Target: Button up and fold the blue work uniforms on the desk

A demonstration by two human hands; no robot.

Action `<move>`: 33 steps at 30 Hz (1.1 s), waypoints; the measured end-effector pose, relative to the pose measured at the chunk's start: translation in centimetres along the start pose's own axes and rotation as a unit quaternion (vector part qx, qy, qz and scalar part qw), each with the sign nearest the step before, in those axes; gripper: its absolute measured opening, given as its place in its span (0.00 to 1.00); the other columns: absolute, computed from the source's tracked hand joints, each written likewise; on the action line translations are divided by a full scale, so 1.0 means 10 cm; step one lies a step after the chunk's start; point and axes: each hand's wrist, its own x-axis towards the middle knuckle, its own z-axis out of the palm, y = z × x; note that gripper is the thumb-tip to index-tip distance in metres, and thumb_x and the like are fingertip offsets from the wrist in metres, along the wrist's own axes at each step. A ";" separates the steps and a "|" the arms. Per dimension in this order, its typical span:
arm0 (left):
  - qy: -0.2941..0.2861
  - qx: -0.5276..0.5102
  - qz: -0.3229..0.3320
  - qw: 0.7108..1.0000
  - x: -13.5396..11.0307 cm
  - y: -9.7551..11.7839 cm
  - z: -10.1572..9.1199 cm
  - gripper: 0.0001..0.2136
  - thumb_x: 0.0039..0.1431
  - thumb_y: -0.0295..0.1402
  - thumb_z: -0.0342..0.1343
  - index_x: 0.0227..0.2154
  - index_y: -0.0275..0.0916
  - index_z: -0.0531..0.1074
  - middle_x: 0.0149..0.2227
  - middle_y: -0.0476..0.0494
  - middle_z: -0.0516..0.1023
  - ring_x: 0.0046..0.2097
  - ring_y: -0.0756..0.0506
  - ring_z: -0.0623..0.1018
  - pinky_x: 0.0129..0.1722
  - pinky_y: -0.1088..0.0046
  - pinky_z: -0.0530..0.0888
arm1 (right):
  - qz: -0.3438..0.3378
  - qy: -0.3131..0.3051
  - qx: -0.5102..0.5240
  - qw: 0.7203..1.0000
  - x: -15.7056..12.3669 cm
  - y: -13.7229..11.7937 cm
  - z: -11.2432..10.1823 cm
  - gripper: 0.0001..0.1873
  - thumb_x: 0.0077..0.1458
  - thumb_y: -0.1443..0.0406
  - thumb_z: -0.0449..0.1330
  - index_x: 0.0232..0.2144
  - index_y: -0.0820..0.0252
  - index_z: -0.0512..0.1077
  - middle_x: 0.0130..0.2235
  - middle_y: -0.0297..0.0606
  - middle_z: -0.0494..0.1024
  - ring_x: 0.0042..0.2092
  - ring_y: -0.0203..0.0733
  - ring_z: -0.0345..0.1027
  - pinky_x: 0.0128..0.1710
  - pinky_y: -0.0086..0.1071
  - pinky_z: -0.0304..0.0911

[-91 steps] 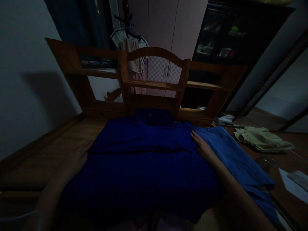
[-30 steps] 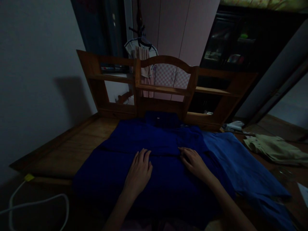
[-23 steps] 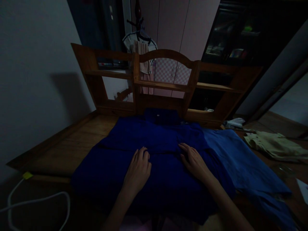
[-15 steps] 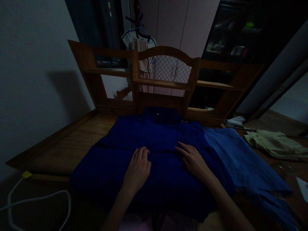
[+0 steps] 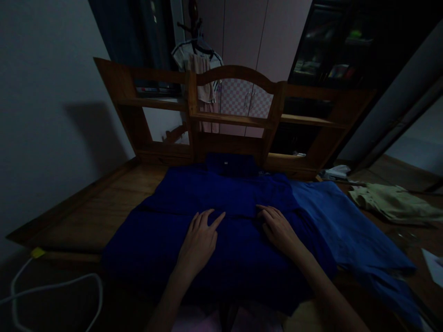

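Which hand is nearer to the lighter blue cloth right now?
Right. The right hand is over the dark blue garment, left of the lighter blue cloth; the left hand is over the same garment, farther left from that cloth.

Dim light leaves 1 soft shadow (image 5: 98, 131) on the pale wall (image 5: 44, 60).

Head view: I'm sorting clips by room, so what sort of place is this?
Probably a bedroom at home: clothes hang on a stand, tall cupboard doors rise behind a wooden shelf unit, and a blue garment lies spread in front.
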 end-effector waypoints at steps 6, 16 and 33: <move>-0.003 -0.014 -0.002 1.000 -0.01 -0.03 0.03 0.26 0.60 0.25 0.42 0.61 0.47 0.54 0.59 0.42 0.61 0.61 0.42 0.61 0.62 0.51 0.56 | -0.097 0.126 -0.038 0.987 -0.08 0.05 0.06 0.19 0.56 0.75 0.51 0.50 0.60 0.63 0.50 0.44 0.72 0.53 0.45 0.64 0.55 0.44 0.60; 0.034 -0.213 0.074 0.974 0.14 0.35 0.00 0.20 0.61 0.22 0.42 0.52 0.44 0.66 0.54 0.48 0.69 0.57 0.49 0.66 0.59 0.67 0.65 | -0.058 0.043 -0.049 0.996 -0.05 0.09 0.06 0.09 0.61 0.69 0.52 0.40 0.57 0.71 0.44 0.41 0.73 0.44 0.42 0.67 0.45 0.38 0.63; 0.002 -0.055 0.060 0.997 0.72 0.47 0.21 0.15 0.61 0.24 0.46 0.49 0.43 0.65 0.44 0.45 0.71 0.44 0.47 0.71 0.43 0.72 0.70 | 0.091 0.093 -0.017 0.991 -0.04 0.18 0.07 0.09 0.62 0.67 0.49 0.40 0.56 0.68 0.41 0.39 0.73 0.43 0.44 0.66 0.45 0.37 0.62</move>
